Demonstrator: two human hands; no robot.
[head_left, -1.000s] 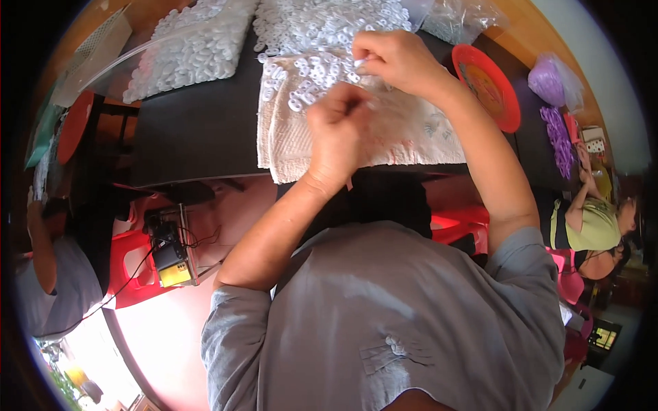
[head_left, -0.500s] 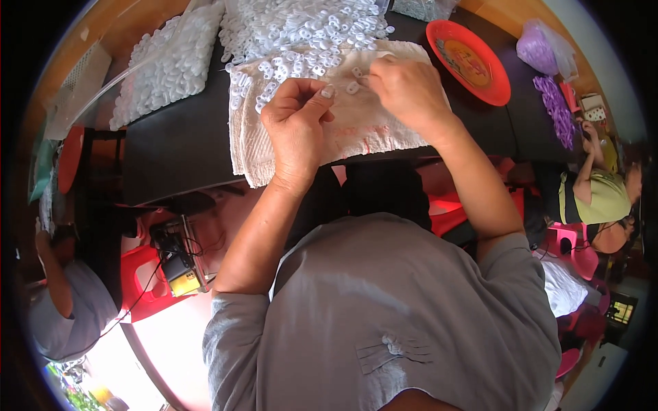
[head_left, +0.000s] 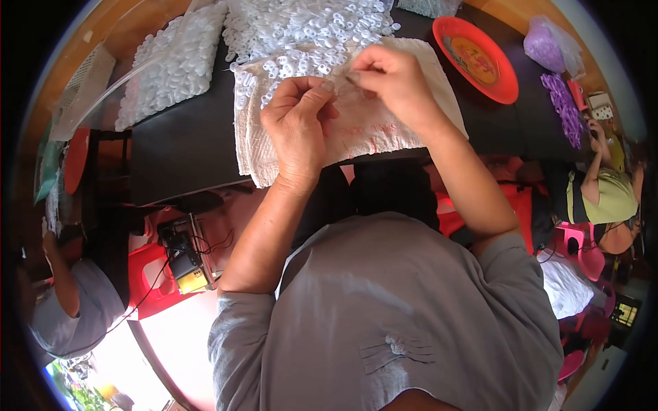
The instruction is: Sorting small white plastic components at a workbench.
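Left hand [head_left: 295, 127]: is reaching over the towel [head_left: 373, 133], its fingers curling and its thumb lying against the forefinger; this grip is leaving little or no gap, and whether it is holding a piece I cannot tell.
Right hand [head_left: 396, 77]: is facing the left hand, just apart from it, its thumb and forefinger bringing their tips close together; whether this grip is pinching anything I cannot tell.
White pieces [head_left: 301, 63]: are lying loose on the towel's far part, just beyond the left hand, many showing holes, and are spreading into a larger heap behind.
Towel: is lying on the dark desk [head_left: 181, 161] under both hands, bearing red marks near its front edge.
Clear bag [head_left: 168, 65]: is holding more white items, left of the heap.
Tray [head_left: 505, 89]: is sitting right of the towel, showing a red rim.
Purple cord [head_left: 562, 109]: is lying farther right, near a purple bundle [head_left: 543, 53].
Co-workers: one is sitting at left in grey [head_left: 75, 312], another at right in a green top [head_left: 608, 198].
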